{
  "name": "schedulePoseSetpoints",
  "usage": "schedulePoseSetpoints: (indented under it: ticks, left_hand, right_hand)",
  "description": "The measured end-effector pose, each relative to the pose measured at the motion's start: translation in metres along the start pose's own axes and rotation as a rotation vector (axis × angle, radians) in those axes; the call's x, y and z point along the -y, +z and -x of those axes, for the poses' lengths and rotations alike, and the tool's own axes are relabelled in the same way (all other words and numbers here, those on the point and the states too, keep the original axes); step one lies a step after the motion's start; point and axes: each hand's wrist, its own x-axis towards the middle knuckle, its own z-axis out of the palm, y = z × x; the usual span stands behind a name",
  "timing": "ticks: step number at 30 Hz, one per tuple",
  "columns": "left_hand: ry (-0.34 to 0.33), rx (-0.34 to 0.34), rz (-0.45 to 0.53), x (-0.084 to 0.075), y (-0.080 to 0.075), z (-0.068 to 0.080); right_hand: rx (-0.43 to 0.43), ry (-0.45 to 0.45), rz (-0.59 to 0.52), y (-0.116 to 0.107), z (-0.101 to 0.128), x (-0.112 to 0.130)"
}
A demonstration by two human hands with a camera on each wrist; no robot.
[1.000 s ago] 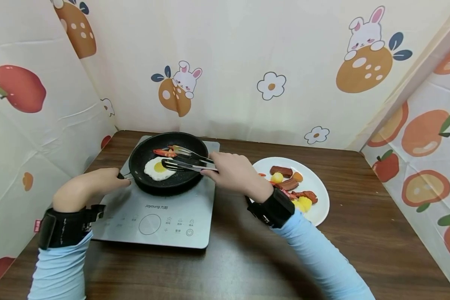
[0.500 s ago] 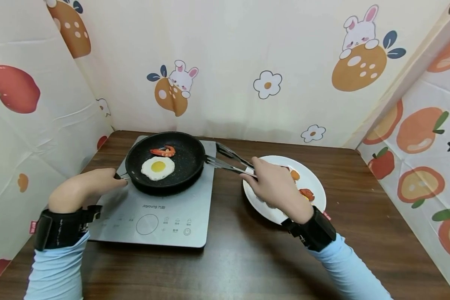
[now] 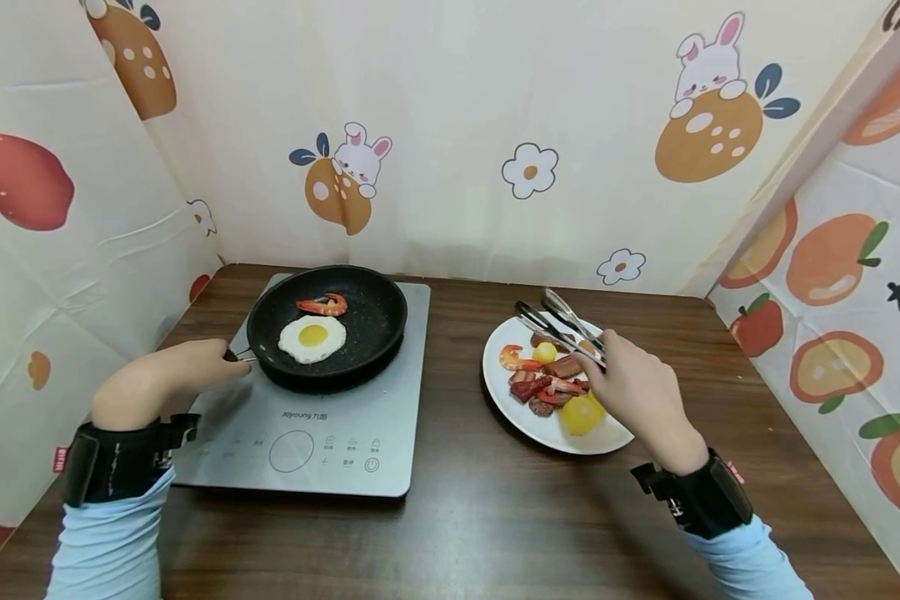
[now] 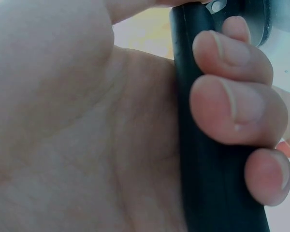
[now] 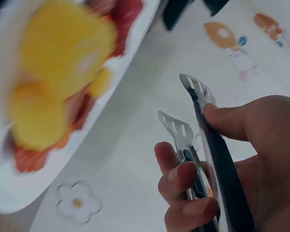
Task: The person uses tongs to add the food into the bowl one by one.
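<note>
Cartoon-printed screens with rabbits, oranges and flowers fence in a dark wooden tabletop (image 3: pixel 465 533). On its left side sits a grey induction cooker (image 3: pixel 322 442) carrying a black non-stick frying pan (image 3: pixel 375 312), which holds a fried egg (image 3: pixel 312 337) and a red shrimp (image 3: pixel 321 305) just behind it. The left hand (image 3: pixel 157 383) curls its fingers (image 4: pixel 232 104) round the pan's black handle (image 4: pixel 208 169), a firm grip.

To the right, apart from the cooker, stands a round white plate (image 3: pixel 540 429) piled with mixed food pieces (image 3: pixel 551 379): shrimp, brown sausage slices, red bits and yellow chunks. The right hand (image 3: pixel 633 396) holds metal tongs with black inlays (image 3: pixel 562 325) over the far side of the plate; thumb and fingers (image 5: pixel 181 176) pinch the two arms near their middle, and the slotted tips stand slightly apart, holding nothing.

The pieces lie heaped and touching, so, as I judge it, tips closing on one could nudge a neighbour toward the rim and off onto the wood. A smooth, rounded yellow chunk could also slip from the narrow tips. Any tug on the handle might slide the pan across the cooker's smooth top.
</note>
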Motion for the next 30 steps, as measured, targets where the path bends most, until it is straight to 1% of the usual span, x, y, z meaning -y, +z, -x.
schedulePoseSetpoints:
  ticks: [6, 11, 17, 23, 25, 28, 30]
  left_hand:
    - [-0.010, 0.000, 0.011, -0.001, 0.000, 0.001]
    - [-0.016, 0.004, 0.012, -0.001, 0.000, -0.001]
    - [-0.022, 0.005, 0.025, -0.001, 0.000, 0.000]
    - [-0.021, 0.001, 0.012, -0.002, -0.001, 0.001]
    - [-0.026, 0.009, 0.017, -0.002, -0.001, 0.001]
    - [-0.024, 0.008, 0.021, -0.002, -0.001, 0.001]
    - [-0.032, 0.019, 0.038, -0.001, -0.001, 0.001]
  right_hand:
    - [-0.030, 0.038, 0.034, 0.011, 0.008, -0.033]
    - [-0.012, 0.081, 0.052, 0.016, 0.013, -0.049]
    - [0.001, 0.102, 0.068, 0.015, 0.017, -0.056]
    - [0.070, 0.129, 0.071, 0.013, 0.019, -0.058]
    - [0.085, 0.136, 0.067, 0.013, 0.020, -0.059]
    - [0.087, 0.131, 0.073, 0.014, 0.021, -0.061]
    - [0.089, 0.124, 0.075, 0.013, 0.022, -0.062]
